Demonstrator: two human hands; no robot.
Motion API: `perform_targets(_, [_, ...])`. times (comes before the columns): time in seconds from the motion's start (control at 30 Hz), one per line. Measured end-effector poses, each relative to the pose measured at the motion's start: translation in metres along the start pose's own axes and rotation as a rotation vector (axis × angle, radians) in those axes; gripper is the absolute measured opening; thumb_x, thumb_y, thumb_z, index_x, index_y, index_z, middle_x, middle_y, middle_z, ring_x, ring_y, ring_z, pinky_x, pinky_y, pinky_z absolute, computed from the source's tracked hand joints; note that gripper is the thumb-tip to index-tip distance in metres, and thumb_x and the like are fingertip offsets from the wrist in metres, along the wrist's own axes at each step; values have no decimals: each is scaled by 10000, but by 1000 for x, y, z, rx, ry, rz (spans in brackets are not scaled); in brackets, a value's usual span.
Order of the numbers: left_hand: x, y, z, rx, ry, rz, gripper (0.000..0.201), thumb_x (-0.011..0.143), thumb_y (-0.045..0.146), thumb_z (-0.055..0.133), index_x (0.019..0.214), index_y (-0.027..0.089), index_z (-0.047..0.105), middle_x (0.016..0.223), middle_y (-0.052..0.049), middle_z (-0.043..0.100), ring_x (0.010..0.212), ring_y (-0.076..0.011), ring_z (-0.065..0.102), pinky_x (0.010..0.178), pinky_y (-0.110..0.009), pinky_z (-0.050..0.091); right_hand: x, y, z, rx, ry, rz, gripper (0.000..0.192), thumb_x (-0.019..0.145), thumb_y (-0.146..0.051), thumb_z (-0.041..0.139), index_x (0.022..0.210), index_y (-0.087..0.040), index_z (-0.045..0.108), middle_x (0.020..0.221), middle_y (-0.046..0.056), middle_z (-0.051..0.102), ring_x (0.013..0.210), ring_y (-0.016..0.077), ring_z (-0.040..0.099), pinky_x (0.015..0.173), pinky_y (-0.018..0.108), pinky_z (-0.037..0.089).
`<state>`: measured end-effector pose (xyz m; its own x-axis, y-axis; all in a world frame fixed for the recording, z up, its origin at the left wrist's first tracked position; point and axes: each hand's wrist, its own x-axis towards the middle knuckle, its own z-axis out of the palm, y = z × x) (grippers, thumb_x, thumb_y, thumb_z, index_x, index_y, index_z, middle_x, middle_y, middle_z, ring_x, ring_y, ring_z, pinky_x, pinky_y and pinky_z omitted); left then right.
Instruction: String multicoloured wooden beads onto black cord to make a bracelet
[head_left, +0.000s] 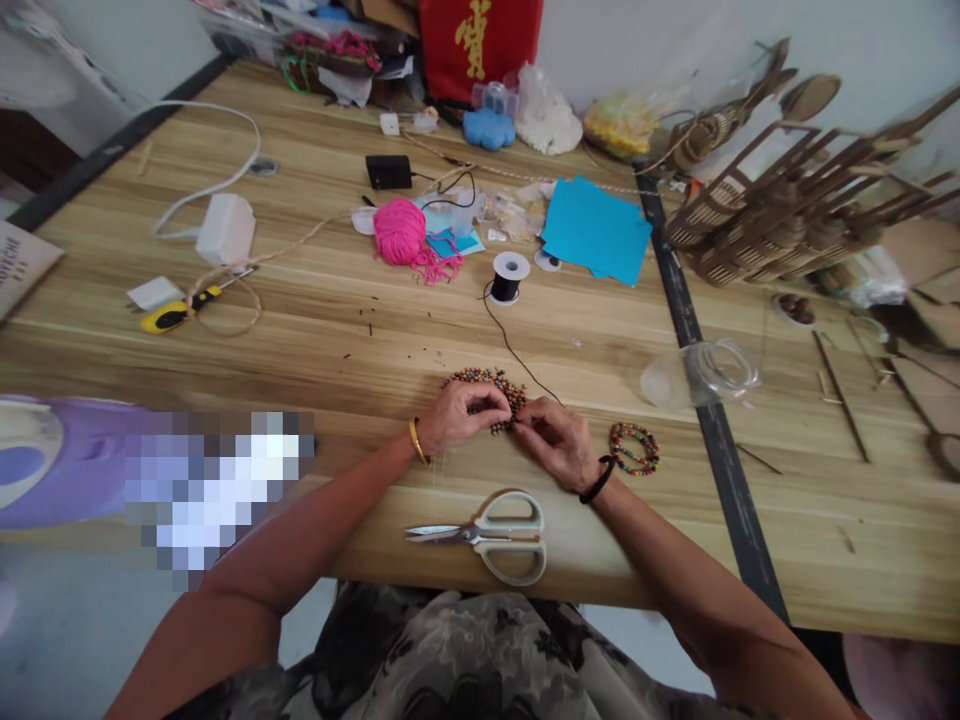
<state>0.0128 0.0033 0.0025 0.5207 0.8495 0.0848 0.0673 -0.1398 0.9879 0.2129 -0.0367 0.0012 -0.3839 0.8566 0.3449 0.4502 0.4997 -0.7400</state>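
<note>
Finding black cord [513, 348] thin, gently curved, long axis slanting near and rightward from spool [507, 285] to right hand [561, 440], pinched narrow like left hand [463, 412] beside multicoloured beads [487, 376]; cannot tell whether holding anything.

Scissors [475, 535] lie before the bead pile [517, 394], the spool [507, 282] behind it

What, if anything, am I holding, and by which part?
Your right hand apparently pinches the black cord, exact spot hidden; left hand, can't tell.

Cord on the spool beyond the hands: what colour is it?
The cord is black, wound on a white spool; best seen in the head view.
</note>
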Motion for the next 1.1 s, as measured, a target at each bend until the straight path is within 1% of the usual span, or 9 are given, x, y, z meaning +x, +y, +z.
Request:
perform_targets(0.13, [-1,1,0,7,0,3,133,784,237,671,771,105,676,750,-51,683,698,-125,609,695,-233,492,-1,-1,-1,7,25,37,95,905,-279,575,896,-198,624,792,45,651,707,154,607,599,266,480])
perform_targets(0.3, [-1,1,0,32,8,28,117,784,221,667,763,106,673,743,-50,682,692,-127,609,689,-236,492,-4,1,-1,25,3,92,119,897,-307,590,905,-194,625,740,26,641,626,134,576,536,244,455])
perform_targets(0.4, [-1,1,1,46,0,39,108,783,218,668,768,111,675,758,-50,690,714,-132,619,711,-243,503,-4,0,1,48,-12,100,139,886,-324,605,936,-196,621,751,25,643,617,131,571,524,239,455])
perform_targets(0.53, [-2,1,-1,83,-9,54,108,792,217,663,774,112,680,766,-55,700,725,-137,625,722,-251,506,-3,-1,2,53,7,110,132,893,-321,592,916,-196,627,771,36,651,641,140,587,533,245,465])
perform_targets(0.73, [-2,1,-1,101,-4,70,122,798,230,663,773,114,692,769,-60,705,723,-139,628,711,-243,500,0,-1,0,46,-2,63,114,908,-279,563,871,-195,630,778,43,642,695,155,592,601,270,475])
perform_targets(0.9, [-2,1,-1,115,35,57,183,832,285,638,822,119,712,813,-72,723,753,-150,641,738,-250,496,1,-3,-2,35,22,45,101,914,-248,547,853,-194,606,750,28,618,658,142,561,592,265,453])
perform_targets(1.0, [-2,1,-1,128,37,64,229,853,322,618,812,118,713,786,-65,719,733,-146,632,714,-241,487,1,-4,-2,37,28,45,100,915,-246,544,854,-195,604,751,27,617,661,144,564,598,268,454])
perform_targets(1.1, [-2,2,0,148,28,88,233,844,326,633,784,114,708,756,-62,712,699,-137,620,688,-233,476,1,-4,-1,44,29,31,89,914,-236,548,862,-193,606,767,33,626,685,149,579,620,273,465])
